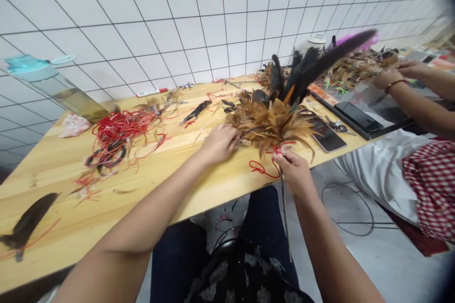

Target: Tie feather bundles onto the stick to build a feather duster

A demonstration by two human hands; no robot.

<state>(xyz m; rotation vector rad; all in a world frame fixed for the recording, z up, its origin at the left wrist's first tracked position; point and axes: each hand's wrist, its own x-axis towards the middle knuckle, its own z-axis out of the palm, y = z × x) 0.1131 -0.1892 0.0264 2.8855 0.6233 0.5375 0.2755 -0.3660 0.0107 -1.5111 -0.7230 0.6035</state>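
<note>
A bundle of brown and black feathers lies on the wooden table in front of me. My left hand is closed, fingers curled against the left side of the bundle. My right hand pinches a red string at the base of the feathers, where a thin stick hangs down past the table edge. The string loops loosely on the table between my hands.
A tangle of red strings lies at left with loose feathers around. A water bottle leans at the far left. Phones and a tray sit at right, where another person's hands work on feathers.
</note>
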